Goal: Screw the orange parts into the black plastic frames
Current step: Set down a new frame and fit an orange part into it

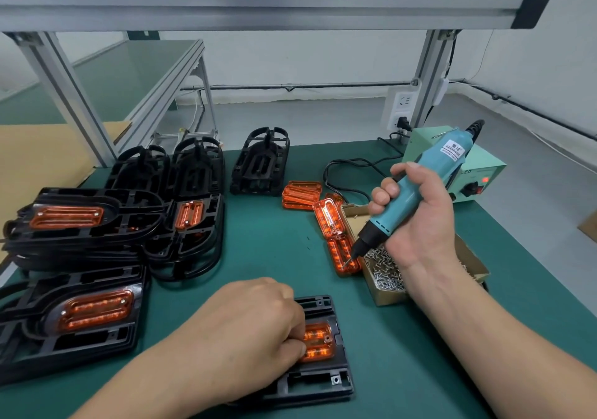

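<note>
The left hand curls its fingers onto a translucent, ribbed orange part seated in a matte black frame at the near edge of the green tabletop. The right hand wraps its fingers round a teal screwdriver (white label begins KEEN), bit angled down beside a cardboard box of small silver screws. At left, three more frames show orange inserts

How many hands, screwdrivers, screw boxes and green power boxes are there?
Hands: 2 (left hand, right hand)
Screwdriver: 1
Screw box: 1
Power box: 1
Total: 5
</note>
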Demonstrator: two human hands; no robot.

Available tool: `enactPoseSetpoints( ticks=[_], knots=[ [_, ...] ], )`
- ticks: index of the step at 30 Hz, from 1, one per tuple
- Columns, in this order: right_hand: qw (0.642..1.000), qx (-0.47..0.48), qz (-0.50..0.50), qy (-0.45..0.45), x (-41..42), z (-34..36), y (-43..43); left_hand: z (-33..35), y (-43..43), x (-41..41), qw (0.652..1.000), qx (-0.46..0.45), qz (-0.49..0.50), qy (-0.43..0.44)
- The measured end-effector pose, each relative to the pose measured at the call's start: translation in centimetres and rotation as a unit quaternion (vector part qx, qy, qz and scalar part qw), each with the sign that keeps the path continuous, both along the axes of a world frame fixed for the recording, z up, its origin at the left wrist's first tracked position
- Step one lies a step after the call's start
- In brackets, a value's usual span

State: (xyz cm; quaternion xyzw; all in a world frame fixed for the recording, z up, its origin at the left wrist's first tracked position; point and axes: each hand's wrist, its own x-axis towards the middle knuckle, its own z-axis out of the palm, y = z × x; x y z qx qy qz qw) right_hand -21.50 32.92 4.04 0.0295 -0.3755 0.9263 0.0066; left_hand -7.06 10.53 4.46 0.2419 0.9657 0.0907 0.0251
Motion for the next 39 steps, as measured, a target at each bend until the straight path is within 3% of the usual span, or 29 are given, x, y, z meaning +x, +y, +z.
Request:
enactPoseSetpoints(
  ticks=[10, 12, 14, 16, 20, 23, 25, 29, 34, 39],
  knots=[
    [1.0, 0.007, 0.006, -0.004, 0.3, 0.0, -0.2, 0.2, 0.8, -0.3, 0.999, -0.018, 0.03, -0.027],
    [1.0, 0.004, 0.005, -0.004, 0.3, -0.1, -0.3, 0.1, 0.0, -0.4, 0.998, 0.003, 0.026, -0.053],
    [1.0, 0.0, 0.002, -0.001, 0.3, 0.0, -0.1, 0.3, -1.1, -0.8, 0.99, 0.079, 0.038, -0.108],
    [1.0, 0.0, 0.001, -0.002, 0.3, 0.0, -0.1, 0.5, -2.1, -1.3, 0.96, 0.222, 0.066, -0.159],
    [1.0, -0.005, 0.0, -0.005, 0.4, 0.1, -0.3, 0.7, -2.6, -1.6, 0.861, 0.451, 0.098, -0.214],
    [1.0, -0.013, 0.003, 0.0, 0.5, 0.3, -0.4, 0.4, -2.6, -1.9, 0.793, 0.536, 0.128, -0.261],
    [1.0, -0.024, 0.007, 0.003, 0.7, 0.5, -0.4, 0.1, -2.7, -2.1, 0.773, 0.554, 0.147, -0.272],
    [0.997, -0.069, 0.025, 0.027, 1.4, 1.0, -0.4, -0.2, -1.8, -2.1, 0.77, 0.55, 0.166, -0.276],
    [0.99, -0.107, 0.059, 0.063, 2.6, 2.2, -0.7, -0.6, -0.4, -1.7, 0.809, 0.509, 0.173, -0.236],
    [0.985, -0.12, 0.091, 0.089, 4.0, 2.9, -1.2, -1.1, 0.7, -1.1, 0.825, 0.494, 0.17, -0.213]
  ],
)
